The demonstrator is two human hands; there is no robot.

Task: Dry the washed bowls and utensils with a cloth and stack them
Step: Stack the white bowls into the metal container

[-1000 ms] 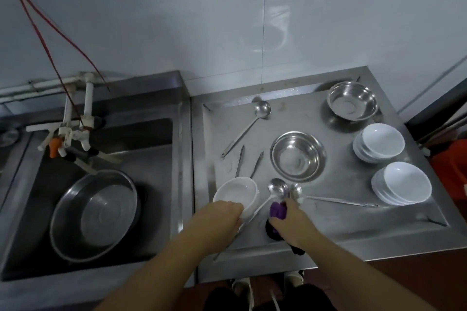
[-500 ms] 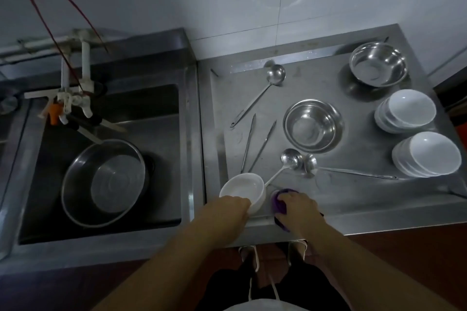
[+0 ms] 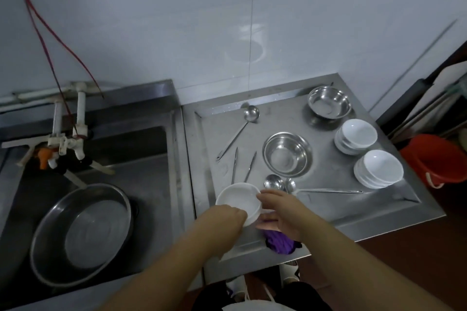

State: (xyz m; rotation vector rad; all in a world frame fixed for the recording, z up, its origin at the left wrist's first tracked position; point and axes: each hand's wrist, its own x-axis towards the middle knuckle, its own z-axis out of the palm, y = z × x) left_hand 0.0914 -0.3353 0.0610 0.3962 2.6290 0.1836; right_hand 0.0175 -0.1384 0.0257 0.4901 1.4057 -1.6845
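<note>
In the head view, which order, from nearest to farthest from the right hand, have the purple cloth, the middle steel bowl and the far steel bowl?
From the right hand:
1. Purple cloth, just under the hand at the counter's front edge.
2. Middle steel bowl, beyond the hand, mid-counter.
3. Far steel bowl, back right, near the wall.

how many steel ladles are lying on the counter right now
3. One ladle near the back wall, two bowl-to-bowl in front of the middle steel bowl: left, right. Hands could hide more.

I see a brushed steel bench (image 3: 379,204), shiny metal bowls (image 3: 287,153), glossy white bowls (image 3: 378,168), and a soft purple cloth (image 3: 280,243).
</note>
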